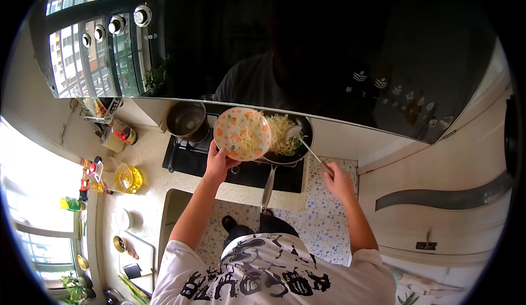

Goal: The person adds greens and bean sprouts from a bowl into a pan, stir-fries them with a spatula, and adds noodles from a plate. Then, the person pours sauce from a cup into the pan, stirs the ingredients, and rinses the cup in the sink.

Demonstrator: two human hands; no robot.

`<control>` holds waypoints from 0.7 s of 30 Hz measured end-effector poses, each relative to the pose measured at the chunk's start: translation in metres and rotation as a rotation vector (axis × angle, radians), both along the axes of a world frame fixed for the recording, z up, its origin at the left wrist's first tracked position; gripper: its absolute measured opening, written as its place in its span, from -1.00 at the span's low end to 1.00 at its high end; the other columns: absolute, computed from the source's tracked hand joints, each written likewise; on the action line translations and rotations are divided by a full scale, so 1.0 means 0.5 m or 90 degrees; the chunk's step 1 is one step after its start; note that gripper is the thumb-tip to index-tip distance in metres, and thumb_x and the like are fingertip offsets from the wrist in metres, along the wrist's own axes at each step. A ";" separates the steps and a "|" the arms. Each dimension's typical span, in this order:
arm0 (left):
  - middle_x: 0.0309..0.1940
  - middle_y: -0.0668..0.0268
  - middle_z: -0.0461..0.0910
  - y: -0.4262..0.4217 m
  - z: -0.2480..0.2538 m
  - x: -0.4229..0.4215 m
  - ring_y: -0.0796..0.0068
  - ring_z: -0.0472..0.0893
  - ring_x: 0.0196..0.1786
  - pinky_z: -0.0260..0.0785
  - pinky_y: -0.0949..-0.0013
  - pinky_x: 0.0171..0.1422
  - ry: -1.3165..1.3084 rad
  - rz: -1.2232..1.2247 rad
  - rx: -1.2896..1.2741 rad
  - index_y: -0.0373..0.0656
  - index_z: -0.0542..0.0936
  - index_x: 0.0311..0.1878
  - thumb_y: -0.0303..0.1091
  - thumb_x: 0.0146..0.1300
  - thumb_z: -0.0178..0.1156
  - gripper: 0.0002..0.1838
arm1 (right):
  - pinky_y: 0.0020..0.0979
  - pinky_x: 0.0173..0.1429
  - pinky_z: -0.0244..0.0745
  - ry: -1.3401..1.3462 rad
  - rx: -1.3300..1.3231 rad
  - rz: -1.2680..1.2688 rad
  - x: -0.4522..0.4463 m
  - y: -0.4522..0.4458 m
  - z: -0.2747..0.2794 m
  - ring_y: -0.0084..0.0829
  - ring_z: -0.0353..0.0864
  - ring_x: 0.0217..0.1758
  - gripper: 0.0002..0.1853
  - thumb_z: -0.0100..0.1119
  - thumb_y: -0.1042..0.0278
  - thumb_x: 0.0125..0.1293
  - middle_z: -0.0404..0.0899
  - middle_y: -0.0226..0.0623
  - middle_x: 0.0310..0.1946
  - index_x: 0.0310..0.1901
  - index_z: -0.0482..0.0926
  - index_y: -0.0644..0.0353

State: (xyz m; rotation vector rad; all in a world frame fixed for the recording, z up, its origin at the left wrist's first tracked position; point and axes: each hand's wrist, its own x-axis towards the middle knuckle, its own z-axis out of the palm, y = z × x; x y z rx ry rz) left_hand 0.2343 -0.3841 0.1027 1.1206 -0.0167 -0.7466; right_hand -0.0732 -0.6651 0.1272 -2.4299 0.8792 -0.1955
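Note:
My left hand [218, 162] grips the lower left rim of a white plate [223, 132] with an orange fruit pattern, and pale noodles lie on it. The plate is beside a dark frying pan [308, 132] and overlaps its left edge. Noodles [281, 128] and some green leaves [291, 145] fill part of the pan. My right hand [338, 180] is closed round the handle of a spatula [310, 149], whose head rests among the food at the pan's right side. The pan's handle [268, 187] points toward my body.
A dark saucepan [186, 120] stands at the left of the black stove [219, 174]. An oil bottle [128, 179] and other bottles stand on the left counter, above a white cutting board [141, 254]. The black range hood [307, 42] hangs over the stove's back.

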 end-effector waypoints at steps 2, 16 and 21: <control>0.16 0.15 0.53 -0.002 0.001 -0.002 0.12 0.74 0.04 0.74 0.10 -0.04 -0.001 0.002 0.007 0.03 0.24 0.40 -0.49 0.44 -0.01 -0.50 | -0.05 -0.07 0.56 -0.016 0.024 0.002 0.053 -0.016 0.015 0.04 0.70 -0.11 -0.70 0.23 0.23 0.39 0.73 -0.09 -0.18 0.11 0.54 0.03; 0.16 0.10 0.56 -0.122 0.024 0.024 0.13 0.76 -0.04 0.74 0.14 -0.09 -0.096 -0.047 0.124 -0.02 0.22 0.42 -0.47 0.47 -0.08 -0.52 | -0.10 -0.09 0.55 -0.023 -0.038 0.076 0.019 -0.097 -0.043 0.03 0.70 -0.15 -0.73 0.33 0.33 0.33 0.72 -0.07 -0.24 0.03 0.60 0.13; 0.03 -0.05 0.64 -0.212 0.044 0.067 0.11 0.77 -0.11 0.70 0.19 -0.17 -0.288 -0.138 0.376 -0.18 0.42 0.24 -0.45 0.39 -0.06 -0.63 | -0.13 -0.03 0.58 0.002 0.048 0.024 -0.023 -0.077 0.015 -0.01 0.72 -0.10 -0.70 0.32 0.31 0.34 0.74 -0.08 -0.17 0.07 0.61 0.12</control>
